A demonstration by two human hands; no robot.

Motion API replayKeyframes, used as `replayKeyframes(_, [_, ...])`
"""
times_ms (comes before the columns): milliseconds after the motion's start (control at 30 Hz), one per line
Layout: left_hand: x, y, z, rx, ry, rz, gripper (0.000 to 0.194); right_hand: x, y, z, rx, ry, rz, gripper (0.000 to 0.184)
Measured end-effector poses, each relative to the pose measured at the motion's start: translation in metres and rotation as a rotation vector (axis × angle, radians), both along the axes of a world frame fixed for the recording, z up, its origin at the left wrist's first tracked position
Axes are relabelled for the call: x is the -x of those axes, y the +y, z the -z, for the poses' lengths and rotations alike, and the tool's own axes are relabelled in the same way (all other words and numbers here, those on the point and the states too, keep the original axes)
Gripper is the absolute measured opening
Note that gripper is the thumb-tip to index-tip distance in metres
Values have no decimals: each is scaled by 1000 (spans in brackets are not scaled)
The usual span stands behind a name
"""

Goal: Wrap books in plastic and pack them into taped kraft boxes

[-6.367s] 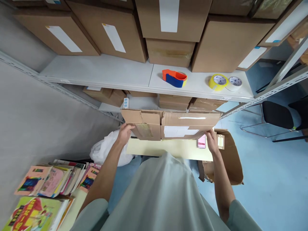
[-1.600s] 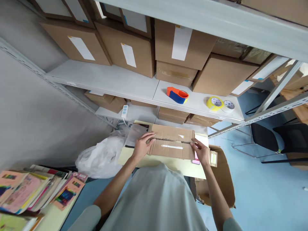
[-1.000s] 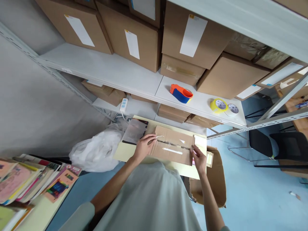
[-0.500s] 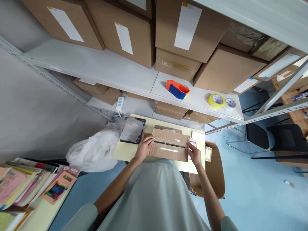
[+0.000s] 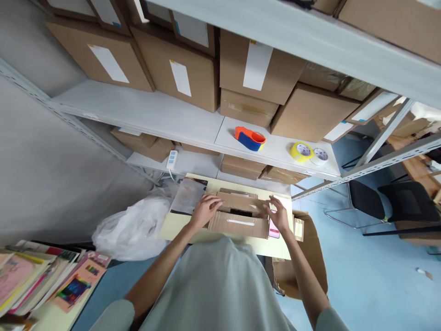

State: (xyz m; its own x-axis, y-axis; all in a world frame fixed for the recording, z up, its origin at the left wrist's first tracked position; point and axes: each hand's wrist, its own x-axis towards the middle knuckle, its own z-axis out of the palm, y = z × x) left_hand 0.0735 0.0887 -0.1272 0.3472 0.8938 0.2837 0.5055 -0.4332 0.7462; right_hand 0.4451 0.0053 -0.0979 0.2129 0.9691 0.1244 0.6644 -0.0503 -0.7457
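Note:
A small brown cardboard box (image 5: 237, 223) lies on a pale yellow table (image 5: 275, 247) below me, its top flaps parted with a dark gap between them. My left hand (image 5: 205, 209) rests on the box's left end, fingers spread over the far flap. My right hand (image 5: 277, 214) touches the right end, fingers apart at the flap's edge. A pink phone (image 5: 274, 230) lies just right of the box, beside my right hand. A dark glossy book (image 5: 189, 196) lies to the left of the box.
A shelf (image 5: 144, 110) above holds large labelled cardboard boxes (image 5: 179, 69), an orange-and-blue tape dispenser (image 5: 250, 138) and two tape rolls (image 5: 300, 151). A white plastic bag (image 5: 132, 227) lies left, books (image 5: 41, 280) lower left, an open carton (image 5: 310, 257) right, a black chair (image 5: 396, 202) beyond.
The box, first held up unfolded, came down onto the table with its flaps closed. Its flaps have now parted and both hands have shifted onto the far flap.

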Motion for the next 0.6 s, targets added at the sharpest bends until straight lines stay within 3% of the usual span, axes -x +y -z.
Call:
replayKeyframes(167, [-33, 61, -82, -223, -64, -28, 25, 24, 111, -94, -262, -264, -138, 49])
replayKeyframes(300, [-60, 86, -144, -349, -124, -63, 25, 59, 201, -149, -222, -516, -156, 48])
replayKeyframes(367, [-66, 86, -165, -384, -138, -73, 24, 76, 234, -161, -99, -612, -134, 49])
replayKeyframes(433, [-67, 81, -176, -403, -149, -81, 23, 91, 256, -165, 44, -680, -110, 51])
replayKeyframes(600, [-54, 57, -173, -349, -136, -134, 24, 110, 279, -156, 206, -742, -52, 52])
